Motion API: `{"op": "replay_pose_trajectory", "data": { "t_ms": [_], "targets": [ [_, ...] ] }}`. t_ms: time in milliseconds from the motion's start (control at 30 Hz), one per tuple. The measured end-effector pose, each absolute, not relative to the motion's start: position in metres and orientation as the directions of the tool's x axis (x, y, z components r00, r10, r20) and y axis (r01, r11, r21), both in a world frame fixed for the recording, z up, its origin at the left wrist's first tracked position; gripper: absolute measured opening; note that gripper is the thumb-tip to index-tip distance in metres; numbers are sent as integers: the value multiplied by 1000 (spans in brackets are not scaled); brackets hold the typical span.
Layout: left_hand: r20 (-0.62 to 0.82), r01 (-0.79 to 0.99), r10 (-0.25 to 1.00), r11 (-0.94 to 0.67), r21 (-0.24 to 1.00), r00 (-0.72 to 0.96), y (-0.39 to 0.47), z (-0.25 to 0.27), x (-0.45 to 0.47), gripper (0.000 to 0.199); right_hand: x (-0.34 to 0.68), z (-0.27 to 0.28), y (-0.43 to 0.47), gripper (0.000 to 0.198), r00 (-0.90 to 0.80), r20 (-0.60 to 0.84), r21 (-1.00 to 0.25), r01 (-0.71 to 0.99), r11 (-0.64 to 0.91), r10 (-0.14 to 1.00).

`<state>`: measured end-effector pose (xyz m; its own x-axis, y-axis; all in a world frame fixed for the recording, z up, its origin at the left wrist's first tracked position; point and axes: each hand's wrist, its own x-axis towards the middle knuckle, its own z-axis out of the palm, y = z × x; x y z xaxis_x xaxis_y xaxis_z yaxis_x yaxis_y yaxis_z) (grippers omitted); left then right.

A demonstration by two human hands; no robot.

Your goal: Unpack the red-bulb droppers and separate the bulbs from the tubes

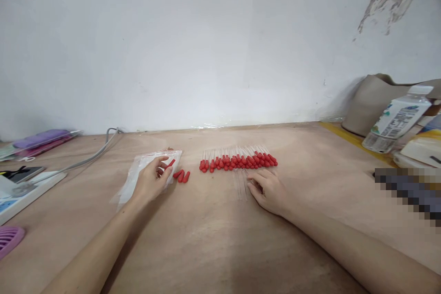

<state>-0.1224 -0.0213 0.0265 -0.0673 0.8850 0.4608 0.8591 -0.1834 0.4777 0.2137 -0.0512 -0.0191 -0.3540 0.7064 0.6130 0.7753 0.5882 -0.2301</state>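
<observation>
My left hand (154, 178) is closed in a pinch on a red rubber bulb (170, 164), above clear plastic zip bags (132, 179). Just right of it, several loose red rubber bulbs (181, 176) lie on the table. My right hand (268, 190) rests on the table with its fingers curled at thin clear dropper tubes (240, 186); whether it grips one is hidden. Beyond it stretches a row of droppers (237, 161), their red bulbs toward me and their clear tubes pointing to the wall.
A bottle (396, 121) and a beige container (361, 103) stand at the right. On the left are a power strip (31, 197) with a grey cable (86, 162), a phone (22, 174), purple packets (43, 140) and a pink slotted object (10, 241). The wall (206, 55) bounds the table's back.
</observation>
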Motion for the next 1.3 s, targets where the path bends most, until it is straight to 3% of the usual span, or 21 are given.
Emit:
{"op": "replay_pose_trajectory", "data": {
  "t_ms": [367,767,933,1033,1300],
  "targets": [
    [408,908,910,-236,347,81,-21,18,-114,34,206,-9,-61,28,-422,533,-181,790,586,734],
    [719,928,661,-368,61,215,-29,11,-98,18,211,-4,-68,38,-451,516,-225,749,623,728],
    [705,860,606,-510,-12,369,-39,5,-61,13,215,-5,-69,41,-468,513,-256,717,649,720],
    [696,836,598,-548,-6,397,-35,4,-30,13,216,-6,-69,42,-484,502,-274,697,663,717],
    [751,901,641,-405,153,161,3,2,27,20,216,-7,-68,41,-483,533,-276,677,682,695]
  ]
}}
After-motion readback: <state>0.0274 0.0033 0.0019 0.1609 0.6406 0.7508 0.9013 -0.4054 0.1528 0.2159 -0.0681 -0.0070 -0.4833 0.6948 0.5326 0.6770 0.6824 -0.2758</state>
